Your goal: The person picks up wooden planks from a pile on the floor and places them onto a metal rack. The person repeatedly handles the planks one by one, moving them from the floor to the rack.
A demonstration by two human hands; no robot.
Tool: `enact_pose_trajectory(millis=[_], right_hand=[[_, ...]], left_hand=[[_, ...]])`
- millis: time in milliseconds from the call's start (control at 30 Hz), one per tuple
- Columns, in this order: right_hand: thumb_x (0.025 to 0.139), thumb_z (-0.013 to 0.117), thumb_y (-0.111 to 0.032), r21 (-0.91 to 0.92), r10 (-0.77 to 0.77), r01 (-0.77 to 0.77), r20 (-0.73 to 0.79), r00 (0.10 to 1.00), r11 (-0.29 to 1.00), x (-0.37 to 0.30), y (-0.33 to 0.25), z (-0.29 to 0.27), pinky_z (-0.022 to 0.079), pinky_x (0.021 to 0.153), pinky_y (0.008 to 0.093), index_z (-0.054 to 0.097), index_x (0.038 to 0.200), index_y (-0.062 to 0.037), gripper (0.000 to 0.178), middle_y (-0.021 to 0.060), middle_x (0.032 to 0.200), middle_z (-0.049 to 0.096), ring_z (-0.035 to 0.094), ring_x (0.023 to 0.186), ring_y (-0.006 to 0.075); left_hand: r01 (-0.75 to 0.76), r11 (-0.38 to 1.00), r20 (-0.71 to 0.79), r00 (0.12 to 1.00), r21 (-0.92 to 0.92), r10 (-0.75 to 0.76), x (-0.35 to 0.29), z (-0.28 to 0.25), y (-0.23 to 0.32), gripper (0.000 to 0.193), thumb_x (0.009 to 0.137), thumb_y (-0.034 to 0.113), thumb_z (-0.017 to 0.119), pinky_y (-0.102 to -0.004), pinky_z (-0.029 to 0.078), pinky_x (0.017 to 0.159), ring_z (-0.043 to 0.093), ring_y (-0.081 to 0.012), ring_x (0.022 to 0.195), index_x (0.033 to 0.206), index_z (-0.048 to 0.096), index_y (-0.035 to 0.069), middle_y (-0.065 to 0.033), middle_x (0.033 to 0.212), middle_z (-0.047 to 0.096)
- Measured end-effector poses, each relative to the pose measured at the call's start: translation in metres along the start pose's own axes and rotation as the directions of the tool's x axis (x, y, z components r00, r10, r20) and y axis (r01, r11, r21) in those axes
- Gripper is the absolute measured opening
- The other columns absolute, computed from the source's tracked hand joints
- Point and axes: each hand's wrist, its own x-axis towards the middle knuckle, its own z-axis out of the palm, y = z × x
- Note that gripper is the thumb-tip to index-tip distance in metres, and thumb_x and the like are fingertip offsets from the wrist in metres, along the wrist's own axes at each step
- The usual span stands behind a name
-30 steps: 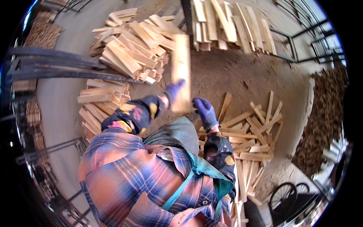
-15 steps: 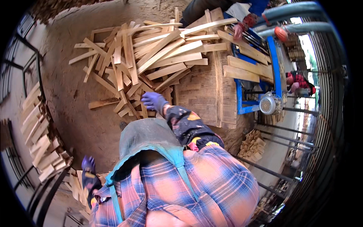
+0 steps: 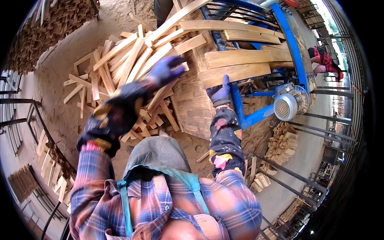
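Note:
My left hand, in a purple glove and slightly blurred, is over the near right side of a heap of pale wooden boards. Its fingers and thumb are stretched apart. The end of a short board shows between them; no grip on it is visible. At the near edge of the blue-framed machine, my right hand grips a wooden board. The thumb is on the board's top edge, and the other fingers are partly hidden beneath. Another board lies alongside, farther away.
A wooden tabletop lies between the heap and the machine. A grey motor is mounted at the machine's near right. Stacked wood stands on the right, beside black metal rails. A person in red checks is far right.
My left hand has come up from the lower left to over the heap. My right hand has moved right, from the heap to the board on the machine. The view has shifted.

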Motion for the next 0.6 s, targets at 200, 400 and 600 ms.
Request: enact_pose_trajectory(millis=[200,400,600], right_hand=[[0.09,0.058,-0.038,0.127,-0.131,0.123,0.055,0.99,0.984,0.018,0.002,0.024,0.043,0.098,0.0483,0.048,0.129,-0.0081,0.05,0.0109,0.125,0.056,0.053,0.115,0.0286],[0.086,0.064,-0.041,0.188,-0.014,-0.006,0.104,0.994,0.982,-0.002,-0.003,0.035,0.042,0.099,0.046,0.05,0.127,-0.0093,0.054,0.0103,0.124,0.057,0.054,0.113,0.0278],[0.082,0.043,-0.073,0.331,0.19,-0.318,0.366,0.911,0.889,-0.062,0.066,0.096,0.032,0.106,0.0465,0.037,0.139,-0.0114,0.084,0.0106,0.14,0.04,0.042,0.125,0.0274]], left_hand=[[0.294,0.775,0.157,0.881,0.559,-0.447,0.158,0.09,0.036,0.075,0.066,0.044,0.077,-0.0372,0.043,0.096,0.056,-0.0323,0.113,0.124,0.054,0.004,-0.0192,0.121,0.059],[-0.11,0.839,0.086,0.993,0.533,0.076,0.11,0.064,0.073,0.038,0.066,0.022,0.074,-0.0406,0.049,0.08,0.062,-0.0337,0.093,0.101,0.065,0.009,-0.0176,0.094,0.065],[-0.336,0.712,0.231,0.942,0.617,0.244,-0.02,0.028,0.07,0.014,0.075,0.019,0.066,-0.0448,0.048,0.078,0.055,-0.0329,0.096,0.084,0.062,0.009,-0.0126,0.102,0.059]])
